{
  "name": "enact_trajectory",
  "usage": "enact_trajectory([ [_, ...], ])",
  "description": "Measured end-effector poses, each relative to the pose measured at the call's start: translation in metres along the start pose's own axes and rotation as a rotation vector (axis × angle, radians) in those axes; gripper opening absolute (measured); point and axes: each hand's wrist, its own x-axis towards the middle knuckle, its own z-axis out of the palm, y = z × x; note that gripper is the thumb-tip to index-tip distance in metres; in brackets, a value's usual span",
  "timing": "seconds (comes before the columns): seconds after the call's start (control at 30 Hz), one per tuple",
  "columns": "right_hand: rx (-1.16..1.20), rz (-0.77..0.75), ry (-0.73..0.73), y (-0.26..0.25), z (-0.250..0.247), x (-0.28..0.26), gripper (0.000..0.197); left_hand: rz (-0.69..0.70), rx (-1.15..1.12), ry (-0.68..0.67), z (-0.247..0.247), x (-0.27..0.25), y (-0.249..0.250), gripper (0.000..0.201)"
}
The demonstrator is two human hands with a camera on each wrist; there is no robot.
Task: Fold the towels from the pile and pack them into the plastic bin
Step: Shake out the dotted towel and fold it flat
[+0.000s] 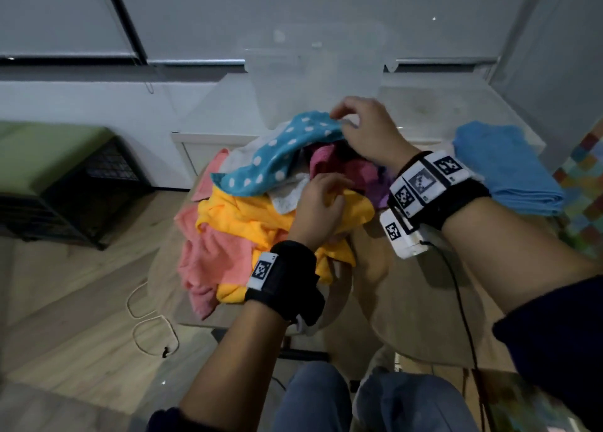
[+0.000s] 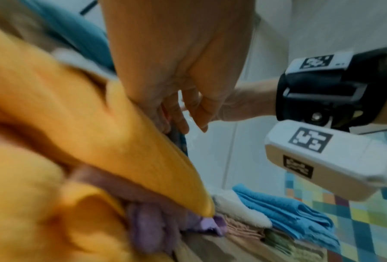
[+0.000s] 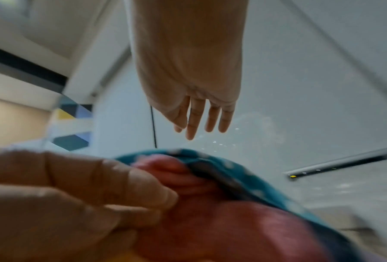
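I'm seated at a round glass table (image 1: 424,333), and through its top I can see my jeans and the pale wood-plank floor (image 1: 81,301). The pile of towels (image 1: 261,209) sits at the table's centre, spilling toward nine o'clock: a yellow towel (image 1: 248,216) on top of a coral-pink towel (image 1: 215,255), a magenta towel (image 1: 329,164) and a purple one (image 1: 380,186) toward the right.

My left hand (image 1: 319,203) rests on the yellow towel, fingers curled down into the cloth; the wrist view is too blurred for me to say whether it really grips anything. My right hand (image 1: 365,131) is at twelve o'clock over the pile, at the far edge of the teal polka-dot towel (image 1: 277,154). From its own wrist camera the fingers (image 3: 196,122) hang straight and loose, holding nothing, so that hand is relaxed.

The clear plastic bin (image 1: 313,82) stands just beyond the pile at twelve o'clock, hazy against the grey wall (image 1: 293,7). At two o'clock lies a folded blue towel (image 1: 505,167); the left wrist view shows it on a small stack with a white one (image 2: 239,209) beside it.

Around the room: a green-cushioned seat on a dark crate (image 1: 65,183) at nine o'clock on the floor, a looping pale cord (image 1: 146,317) below it, and multicoloured checked tiling (image 1: 584,170) at three o'clock. A black cable (image 1: 463,301) runs from my right wrist unit (image 1: 404,235).
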Motion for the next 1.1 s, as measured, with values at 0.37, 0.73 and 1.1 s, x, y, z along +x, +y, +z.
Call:
enact_trajectory([
  [0.37,-0.198,-0.139,0.131,-0.064,0.03,-0.03,0.017,-0.387,-0.318,0.44,-0.07,-0.047,-0.023,0.035],
  [0.73,-0.541,-0.385,0.078,-0.058,-0.02,-0.154,0.018,-0.219,-0.609,0.38,-0.058,-0.042,0.041,0.027],
  [1.1,0.307,0.205,-0.106,-0.044,-0.076,-0.21,0.053,-0.167,-0.481,-0.369,-0.028,-0.078,0.106,0.034],
])
